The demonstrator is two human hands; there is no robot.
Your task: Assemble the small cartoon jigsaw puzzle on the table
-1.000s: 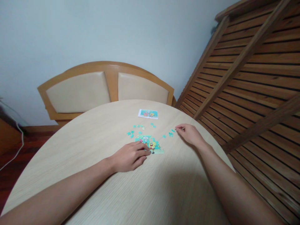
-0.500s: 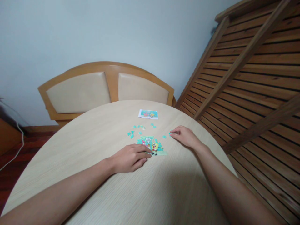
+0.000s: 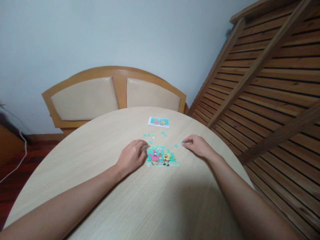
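Most likely to go wrong at the centre of the frame: easy to nudge the part-built puzzle [image 3: 163, 157] out of line, or open its joints, with a brush of the left hand [image 3: 132, 157], loosely curled close by its left edge. Easy also to drop or flip something so small at the very fingertips: right of centre, with the right hand [image 3: 197, 146] bent over a teal piece [image 3: 182, 143], thumb and forefinger drawn close. Too small in view to tell, for either hand, whether gripping anything. Easy to mix up, through near-identical colouring: the row of loose pieces [image 3: 148, 135] above the puzzle's upper left, the pair of pieces [image 3: 164, 134] below the picture card [image 3: 159, 122] at upper centre, the lone piece [image 3: 176, 146] left of the right hand. Containers: none to be seen. Laid straight on the bench [image 3: 160, 200] instead, with no rim against sliding.
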